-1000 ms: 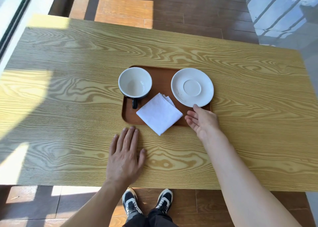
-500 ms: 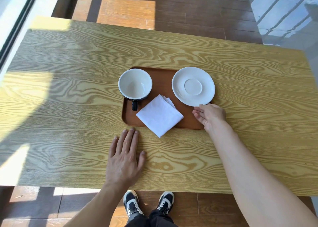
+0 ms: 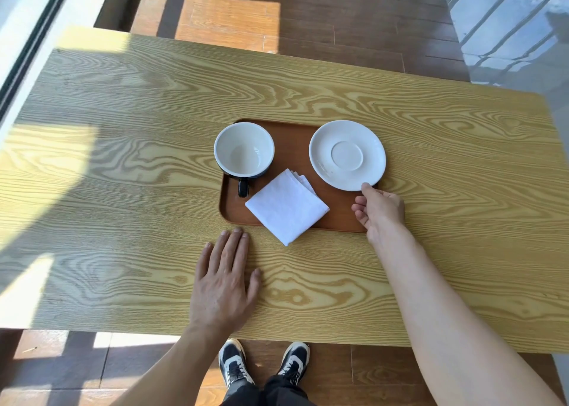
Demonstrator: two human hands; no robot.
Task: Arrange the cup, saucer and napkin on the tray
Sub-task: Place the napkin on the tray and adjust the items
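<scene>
The left hand (image 3: 223, 285) lies flat on the table (image 3: 123, 190), its grip wide and holding nothing. On the tray (image 3: 292, 140), the cup (image 3: 244, 150) stands at the left end, and the napkin (image 3: 287, 207) overhangs the near rim. The right hand (image 3: 380, 210) pinches narrowly at the near edge of the saucer (image 3: 347, 155), which overhangs the tray's right end; a weak pinch could tip it off.

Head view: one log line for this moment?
right hand: thumb at saucer near rim | left hand: flat on table | cup, napkin: on tray
</scene>
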